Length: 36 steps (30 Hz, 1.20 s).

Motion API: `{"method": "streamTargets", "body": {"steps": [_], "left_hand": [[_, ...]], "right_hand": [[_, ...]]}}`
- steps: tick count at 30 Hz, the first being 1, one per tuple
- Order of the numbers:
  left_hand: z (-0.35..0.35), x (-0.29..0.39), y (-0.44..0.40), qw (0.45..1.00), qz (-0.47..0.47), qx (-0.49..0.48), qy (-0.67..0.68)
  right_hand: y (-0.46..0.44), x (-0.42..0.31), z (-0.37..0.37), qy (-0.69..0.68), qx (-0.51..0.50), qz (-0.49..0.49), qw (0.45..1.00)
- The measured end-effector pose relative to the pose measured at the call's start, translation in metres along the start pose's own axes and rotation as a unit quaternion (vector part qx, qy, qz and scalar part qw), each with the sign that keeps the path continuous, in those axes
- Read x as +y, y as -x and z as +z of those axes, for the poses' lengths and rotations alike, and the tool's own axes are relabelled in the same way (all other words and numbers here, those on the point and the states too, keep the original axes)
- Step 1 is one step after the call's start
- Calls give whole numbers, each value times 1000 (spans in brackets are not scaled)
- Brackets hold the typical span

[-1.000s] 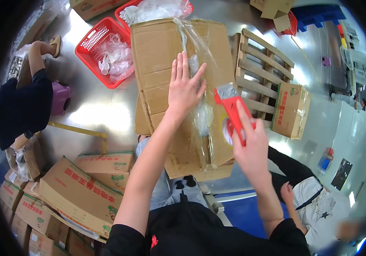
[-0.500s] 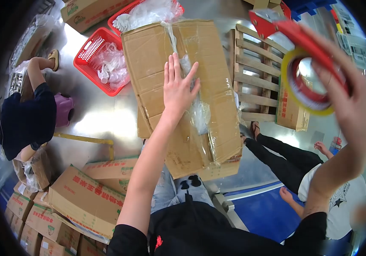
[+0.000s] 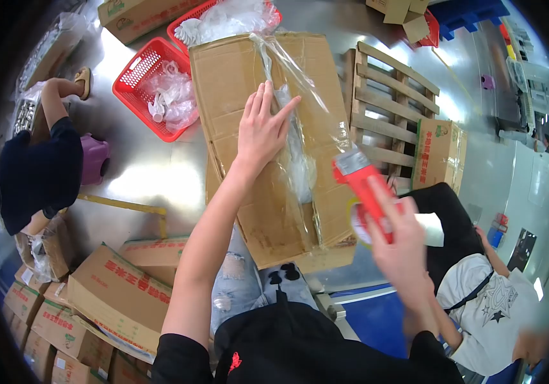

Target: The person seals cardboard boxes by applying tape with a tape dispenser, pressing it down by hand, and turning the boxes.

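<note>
A large cardboard box (image 3: pixel 223 83) stands in front of me, clear tape along its middle seam. My left hand (image 3: pixel 263 131) lies flat on its top beside the seam, fingers stretched and thumb apart. Above the box's right edge, my right hand (image 3: pixel 402 249) is closed around a red tape dispenser (image 3: pixel 367 192), slightly smeared by motion. Its metal-tipped head points away from me, and the tape roll is partly hidden behind my hand. From the box's far edge, a clear strip of tape (image 3: pixel 309 86) slants toward the dispenser head.
Red baskets (image 3: pixel 124 89) with plastic bags stand beyond the box to the left. A wooden pallet (image 3: pixel 386 118) is at right. Several printed cartons (image 3: pixel 121 297) are stacked at lower left. One person (image 3: pixel 40 173) works at left; another person (image 3: pixel 479 301) is close at right.
My right hand has brought the tape dispenser down and left, from the upper right to the box's right edge. A tape strip now stretches from the far edge. My left hand has barely moved.
</note>
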<state>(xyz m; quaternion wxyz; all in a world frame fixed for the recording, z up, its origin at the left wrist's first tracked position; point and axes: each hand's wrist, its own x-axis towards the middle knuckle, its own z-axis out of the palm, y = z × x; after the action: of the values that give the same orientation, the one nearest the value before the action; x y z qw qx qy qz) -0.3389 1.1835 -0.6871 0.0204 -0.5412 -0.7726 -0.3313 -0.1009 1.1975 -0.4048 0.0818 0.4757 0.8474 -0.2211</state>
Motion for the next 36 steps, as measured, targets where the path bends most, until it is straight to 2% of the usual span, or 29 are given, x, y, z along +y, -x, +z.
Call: {"method": "streamTargets", "body": {"steps": [3,6,9,10,12,13,17,21,24,29,36], "left_hand": [[-1,1,-4,1000,8,-13,-17],[-6,-3,-6,999,29,-34,-27],[-2,1,-2,997,37,-29,-58],[-2,3,-3,997,41,-25,-59],[-4,4,-2,998,33,-33,-49],[-5,4,-2,998,35,-24,-52],[-8,1,-5,999,28,-40,-24],[-8,2,-1,999,20,-37,-17],[-17,-2,-3,999,3,-34,-8],[-17,-7,-6,999,-8,-45,8],[-18,-9,-6,999,-6,-51,-1]], "right_hand": [[13,39,82,-63,13,-14,998],[17,35,93,-86,23,3,996],[12,29,46,-96,20,19,995],[3,27,20,-74,17,-4,997],[-26,31,-36,-75,19,-111,991],[-45,19,-76,-54,-13,-127,990],[-106,-46,-178,147,-64,-241,957],[-107,-59,-178,318,-102,-291,897],[-84,-2,-135,423,-133,-332,833],[-8,162,-60,551,-196,-371,721],[109,360,-2,647,-257,-404,593]]}}
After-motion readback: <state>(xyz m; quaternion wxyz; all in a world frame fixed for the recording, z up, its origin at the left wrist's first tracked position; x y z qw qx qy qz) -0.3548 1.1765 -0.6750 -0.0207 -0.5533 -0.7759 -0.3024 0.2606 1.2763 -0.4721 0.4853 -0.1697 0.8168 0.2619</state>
